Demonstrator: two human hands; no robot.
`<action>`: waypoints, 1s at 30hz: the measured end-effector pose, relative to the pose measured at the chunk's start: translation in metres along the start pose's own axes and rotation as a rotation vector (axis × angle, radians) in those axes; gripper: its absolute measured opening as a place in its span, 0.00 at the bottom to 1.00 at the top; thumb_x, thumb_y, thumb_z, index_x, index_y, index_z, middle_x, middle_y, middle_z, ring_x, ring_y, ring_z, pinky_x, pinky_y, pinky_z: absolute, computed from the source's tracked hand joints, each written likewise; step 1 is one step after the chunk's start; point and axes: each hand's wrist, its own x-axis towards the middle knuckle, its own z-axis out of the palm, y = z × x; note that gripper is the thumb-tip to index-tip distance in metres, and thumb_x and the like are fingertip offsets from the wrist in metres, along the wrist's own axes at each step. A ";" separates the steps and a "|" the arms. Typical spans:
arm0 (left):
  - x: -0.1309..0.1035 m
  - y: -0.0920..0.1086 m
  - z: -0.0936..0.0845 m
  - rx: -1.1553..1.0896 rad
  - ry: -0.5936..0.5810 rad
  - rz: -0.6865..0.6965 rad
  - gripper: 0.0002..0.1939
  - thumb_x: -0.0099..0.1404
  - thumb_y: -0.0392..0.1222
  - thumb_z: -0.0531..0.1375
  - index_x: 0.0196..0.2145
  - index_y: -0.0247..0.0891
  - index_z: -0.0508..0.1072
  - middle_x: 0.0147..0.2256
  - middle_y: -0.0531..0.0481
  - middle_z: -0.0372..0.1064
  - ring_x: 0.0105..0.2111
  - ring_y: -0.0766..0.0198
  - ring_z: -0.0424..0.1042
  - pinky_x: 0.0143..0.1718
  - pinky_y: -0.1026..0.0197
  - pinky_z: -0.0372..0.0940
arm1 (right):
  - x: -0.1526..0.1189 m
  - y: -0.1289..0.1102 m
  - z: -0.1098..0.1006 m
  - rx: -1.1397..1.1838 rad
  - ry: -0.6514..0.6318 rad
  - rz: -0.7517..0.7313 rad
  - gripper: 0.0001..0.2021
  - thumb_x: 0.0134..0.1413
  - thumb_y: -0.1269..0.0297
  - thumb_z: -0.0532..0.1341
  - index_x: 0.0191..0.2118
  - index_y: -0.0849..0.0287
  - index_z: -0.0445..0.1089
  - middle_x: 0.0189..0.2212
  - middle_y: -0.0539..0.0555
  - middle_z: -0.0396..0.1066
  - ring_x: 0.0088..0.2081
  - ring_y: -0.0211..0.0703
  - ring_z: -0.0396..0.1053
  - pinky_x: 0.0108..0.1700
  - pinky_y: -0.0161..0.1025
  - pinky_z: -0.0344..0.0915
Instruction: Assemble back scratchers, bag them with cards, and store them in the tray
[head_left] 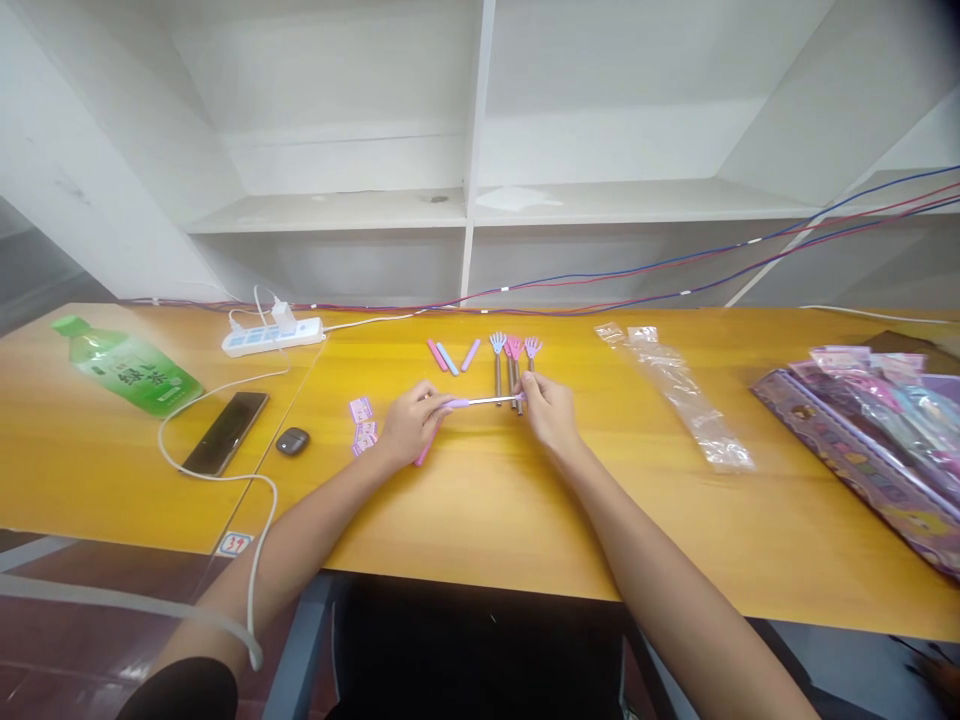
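Between my two hands a telescopic back scratcher (486, 401) is stretched sideways, its thin metal rod showing. My left hand (412, 425) is closed on its purple handle. My right hand (546, 405) grips the other end, where a bit of purple shows between the fingers. Just beyond lie back scratcher heads with metal rods: a blue one (498, 343), pink ones (514, 347) and a purple one (533, 346). A loose pink handle (436, 355), a blue handle (448, 359) and a purple handle (471, 355) rest left of them. Another pink handle (426, 450) lies partly behind my left hand.
Small printed cards (361, 410) lie left of my left hand. Clear plastic bags (686, 400) are on the right, with a purple box (840, 450) of packaged items beyond. Leftward are a phone (227, 432), earbud case (292, 441), green bottle (127, 365), power strip (274, 337) and white cable (262, 480).
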 end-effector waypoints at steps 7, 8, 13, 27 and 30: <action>-0.003 -0.003 0.009 0.020 -0.005 -0.009 0.18 0.77 0.49 0.54 0.52 0.44 0.81 0.39 0.46 0.72 0.37 0.62 0.71 0.39 0.60 0.64 | -0.005 -0.007 0.008 -0.011 -0.015 -0.024 0.29 0.70 0.40 0.50 0.25 0.54 0.69 0.22 0.54 0.69 0.28 0.47 0.67 0.34 0.39 0.59; -0.003 -0.004 0.010 0.019 -0.002 -0.005 0.18 0.77 0.49 0.54 0.52 0.43 0.81 0.39 0.46 0.72 0.37 0.62 0.71 0.39 0.60 0.64 | -0.006 -0.008 0.009 -0.014 -0.019 -0.027 0.28 0.70 0.41 0.50 0.24 0.54 0.68 0.22 0.54 0.70 0.29 0.47 0.67 0.34 0.39 0.58; -0.006 -0.004 0.017 0.026 0.000 0.019 0.19 0.78 0.50 0.53 0.53 0.42 0.80 0.39 0.46 0.72 0.37 0.62 0.71 0.40 0.59 0.64 | -0.010 -0.007 0.019 -0.018 -0.033 -0.027 0.26 0.69 0.44 0.51 0.24 0.54 0.67 0.23 0.53 0.68 0.29 0.47 0.65 0.35 0.40 0.57; 0.013 0.003 -0.008 0.328 -0.185 0.105 0.17 0.79 0.49 0.51 0.46 0.39 0.76 0.39 0.45 0.71 0.39 0.57 0.72 0.42 0.57 0.64 | 0.000 -0.031 -0.007 -0.354 -0.377 -0.304 0.14 0.67 0.51 0.61 0.36 0.56 0.73 0.34 0.55 0.74 0.34 0.44 0.69 0.38 0.38 0.62; 0.016 0.018 -0.015 0.528 -0.258 0.151 0.17 0.80 0.47 0.48 0.43 0.38 0.73 0.38 0.45 0.71 0.35 0.59 0.72 0.37 0.58 0.63 | -0.001 -0.048 0.001 -0.730 -0.447 -0.375 0.10 0.66 0.63 0.61 0.35 0.60 0.75 0.38 0.61 0.75 0.38 0.49 0.71 0.42 0.41 0.64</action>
